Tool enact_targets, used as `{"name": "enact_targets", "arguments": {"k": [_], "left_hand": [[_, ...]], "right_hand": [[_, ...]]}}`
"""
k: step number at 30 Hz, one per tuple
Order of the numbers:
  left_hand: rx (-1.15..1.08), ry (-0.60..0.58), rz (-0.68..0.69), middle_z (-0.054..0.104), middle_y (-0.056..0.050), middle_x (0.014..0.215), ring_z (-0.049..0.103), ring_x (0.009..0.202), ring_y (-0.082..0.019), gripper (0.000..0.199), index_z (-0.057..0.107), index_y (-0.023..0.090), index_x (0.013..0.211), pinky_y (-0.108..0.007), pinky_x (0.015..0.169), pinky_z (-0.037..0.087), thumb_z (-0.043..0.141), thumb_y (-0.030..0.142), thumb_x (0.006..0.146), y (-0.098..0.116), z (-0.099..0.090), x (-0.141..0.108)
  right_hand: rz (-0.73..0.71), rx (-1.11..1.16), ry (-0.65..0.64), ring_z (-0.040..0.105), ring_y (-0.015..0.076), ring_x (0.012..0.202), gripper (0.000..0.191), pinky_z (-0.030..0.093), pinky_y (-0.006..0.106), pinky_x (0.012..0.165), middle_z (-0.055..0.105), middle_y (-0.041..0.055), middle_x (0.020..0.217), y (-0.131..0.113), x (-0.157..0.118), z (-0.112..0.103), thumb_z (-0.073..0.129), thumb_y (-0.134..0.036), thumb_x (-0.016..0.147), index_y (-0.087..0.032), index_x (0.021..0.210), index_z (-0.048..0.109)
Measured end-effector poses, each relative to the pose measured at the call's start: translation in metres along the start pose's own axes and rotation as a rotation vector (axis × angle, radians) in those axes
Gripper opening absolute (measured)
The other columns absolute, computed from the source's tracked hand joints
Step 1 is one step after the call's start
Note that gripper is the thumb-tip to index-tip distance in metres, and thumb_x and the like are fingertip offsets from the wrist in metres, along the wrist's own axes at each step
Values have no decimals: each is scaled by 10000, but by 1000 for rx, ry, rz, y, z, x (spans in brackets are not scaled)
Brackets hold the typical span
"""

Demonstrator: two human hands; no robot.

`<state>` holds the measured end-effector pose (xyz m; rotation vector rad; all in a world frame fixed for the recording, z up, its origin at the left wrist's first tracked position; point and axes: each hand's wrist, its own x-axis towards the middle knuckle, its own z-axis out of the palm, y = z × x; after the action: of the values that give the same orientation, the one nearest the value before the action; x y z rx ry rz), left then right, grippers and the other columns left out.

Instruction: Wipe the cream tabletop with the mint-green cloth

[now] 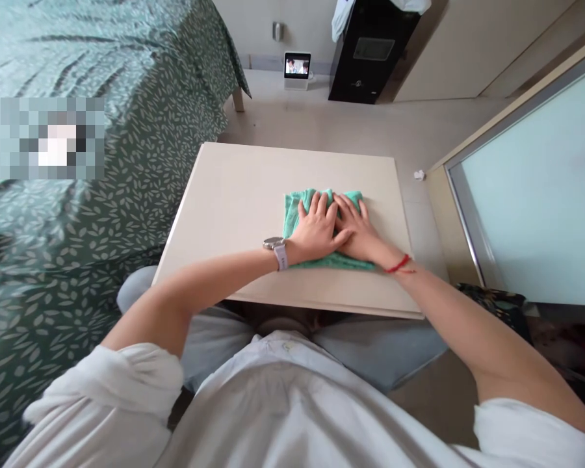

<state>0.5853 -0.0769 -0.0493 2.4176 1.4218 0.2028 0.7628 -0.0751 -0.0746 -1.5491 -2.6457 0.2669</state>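
A folded green cloth (292, 211) lies on the right half of a low cream table (234, 201). Pressed flat on its middle is my left hand (318, 229), fingers spread and pointing away from me, a watch with a pale strap on the wrist. My right hand (359, 229) rests on the cloth's right part, its fingers also spread, with a red string round the wrist. The two hands touch, and my left thumb overlaps my right hand. Parts of the cloth are hidden under both palms.
A bed with a green leaf-patterned cover (146, 130) stands at the left. Beyond the table are a small screen (297, 67) and a black cabinet (370, 55). A frosted panel (536, 175) is at the right. My legs are against the table's near edge.
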Motion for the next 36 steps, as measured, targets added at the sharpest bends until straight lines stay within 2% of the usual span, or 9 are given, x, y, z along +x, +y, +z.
{"name": "enact_targets", "arguments": {"k": [4, 6, 8, 13, 18, 22, 26, 31, 36], "left_hand": [[-6, 82, 3, 349, -248, 1890, 256, 1791, -431, 760, 464, 104, 1793, -718, 1427, 222, 489, 548, 1177, -18, -10, 67], [-1, 94, -6, 364, -239, 1886, 268, 1788, -418, 731, 480, 104, 1787, -694, 1433, 221, 483, 504, 1176, -25, -17, 93], [0, 88, -20, 359, -233, 1890, 262, 1791, -409, 727, 469, 97, 1795, -683, 1439, 204, 472, 474, 1174, -30, -23, 113], [-8, 97, -49, 366, -197, 1896, 267, 1790, -375, 709, 481, 114, 1795, -657, 1453, 174, 425, 440, 1167, -34, -32, 139], [-31, 152, -94, 383, -137, 1899, 226, 1804, -391, 701, 503, 225, 1801, -717, 1451, 94, 422, 487, 1156, -37, -27, 142], [-26, 142, -146, 296, -154, 1933, 169, 1825, -384, 764, 384, 219, 1863, -719, 1450, 106, 436, 509, 1158, -32, -26, 129], [34, 82, -154, 222, -224, 1941, 134, 1833, -391, 769, 354, 156, 1868, -710, 1448, 124, 434, 497, 1183, -16, -25, 93], [71, 61, -116, 214, -338, 1904, 158, 1816, -459, 806, 342, 91, 1857, -767, 1413, 171, 474, 528, 1192, 13, -11, 26], [72, 5, -9, 194, -383, 1882, 151, 1801, -514, 861, 356, 57, 1845, -810, 1389, 199, 541, 563, 1174, 37, 4, -40]], "right_hand": [[61, -21, 15, 244, 479, 1792, 861, 217, 797, 1419, 269, 198, 1957, 47, 61, -10, 605, -433, 1087, -216, 1877, 338], [67, -12, 30, 238, 479, 1791, 853, 212, 814, 1409, 270, 180, 1960, 65, 85, -13, 565, -431, 1104, -236, 1891, 300], [83, -4, 21, 231, 464, 1795, 805, 191, 803, 1417, 267, 176, 1963, 76, 104, -16, 519, -433, 1126, -229, 1880, 328], [147, 4, 16, 208, 428, 1806, 708, 149, 764, 1444, 251, 165, 1972, 83, 126, -27, 428, -430, 1175, -188, 1840, 413], [153, 26, 36, 187, 415, 1807, 678, 137, 769, 1442, 223, 172, 1980, 77, 127, -32, 380, -367, 1198, -138, 1836, 405], [179, 16, 19, 184, 429, 1817, 710, 145, 783, 1439, 226, 152, 1982, 72, 121, -29, 413, -389, 1176, -197, 1859, 387], [108, -5, 10, 202, 474, 1811, 778, 181, 822, 1419, 232, 138, 1983, 64, 96, -20, 488, -453, 1132, -255, 1875, 369], [6, -34, 14, 202, 526, 1798, 900, 216, 857, 1389, 225, 176, 1979, 39, 31, -2, 544, -513, 1099, -248, 1910, 257], [-22, -41, 37, 244, 539, 1789, 986, 258, 882, 1366, 256, 214, 1962, -1, -50, 10, 586, -532, 1082, -257, 1927, 160]]}}
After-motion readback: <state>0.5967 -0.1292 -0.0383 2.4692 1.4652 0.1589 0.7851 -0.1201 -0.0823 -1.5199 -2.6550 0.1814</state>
